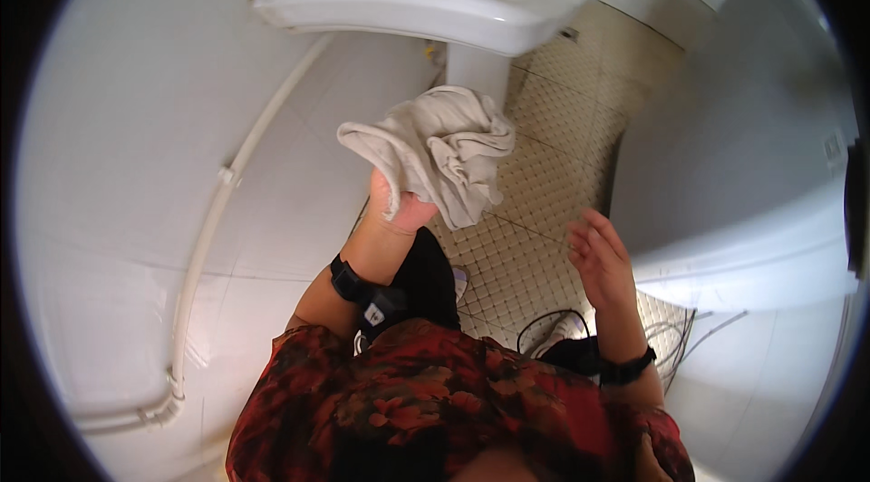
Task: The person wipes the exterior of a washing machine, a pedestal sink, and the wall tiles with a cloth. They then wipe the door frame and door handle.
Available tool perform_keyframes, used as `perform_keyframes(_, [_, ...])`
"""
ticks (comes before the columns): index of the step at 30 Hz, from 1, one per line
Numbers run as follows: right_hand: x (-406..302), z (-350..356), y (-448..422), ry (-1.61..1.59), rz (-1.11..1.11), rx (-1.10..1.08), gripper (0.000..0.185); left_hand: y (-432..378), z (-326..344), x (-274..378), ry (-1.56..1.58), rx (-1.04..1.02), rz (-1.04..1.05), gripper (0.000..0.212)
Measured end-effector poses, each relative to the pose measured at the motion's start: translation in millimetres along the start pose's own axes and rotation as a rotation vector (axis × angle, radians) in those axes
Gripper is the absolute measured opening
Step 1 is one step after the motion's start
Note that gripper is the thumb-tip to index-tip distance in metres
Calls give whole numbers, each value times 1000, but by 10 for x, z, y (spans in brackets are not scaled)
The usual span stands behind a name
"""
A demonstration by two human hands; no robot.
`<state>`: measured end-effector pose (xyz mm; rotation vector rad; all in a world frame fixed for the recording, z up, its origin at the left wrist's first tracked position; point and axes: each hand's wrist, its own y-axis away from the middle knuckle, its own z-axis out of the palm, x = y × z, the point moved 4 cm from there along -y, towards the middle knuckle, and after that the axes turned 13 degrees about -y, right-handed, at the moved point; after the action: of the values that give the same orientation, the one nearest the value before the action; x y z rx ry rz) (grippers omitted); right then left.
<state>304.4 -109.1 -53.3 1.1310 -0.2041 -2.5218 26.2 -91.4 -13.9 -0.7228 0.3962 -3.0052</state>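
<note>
A crumpled off-white cloth (452, 149) lies draped over my left hand (408, 210), which bears it from below in front of the sink pedestal. Most of the fingers are hidden under its folds. My right hand (595, 254) is raised over the tiled floor with nothing in it, its fingers loosely bent and a little apart. It is well apart from the cloth and nearest to the side of a large grey appliance (714, 162).
A white ceramic washbasin (435, 6) with a painted flower stands ahead on its pedestal (478, 67). A pale pipe (204, 230) runs along the left wall. Hoses or cables (680, 346) lie at the lower right. The floor is beige patterned tile (544, 183).
</note>
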Motion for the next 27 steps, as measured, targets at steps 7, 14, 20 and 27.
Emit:
perform_keyframes(7, [-126, 3, -79, 3, -71, -79, 38, -209, 105, -990, -369, -8, -430, 43])
perform_keyframes(14, [99, -234, -95, -2, -17, 112, 45, -104, 49, -1458, -870, -300, -477, 45])
perform_keyframes(20, [-121, -202, -56, -199, -134, -46, 41, -135, -78, -1201, -461, -112, -509, 57])
perform_keyframes(27, [-303, -178, 13, -386, -180, -42, 43, -110, -49, -1168, -176, -81, -456, 66])
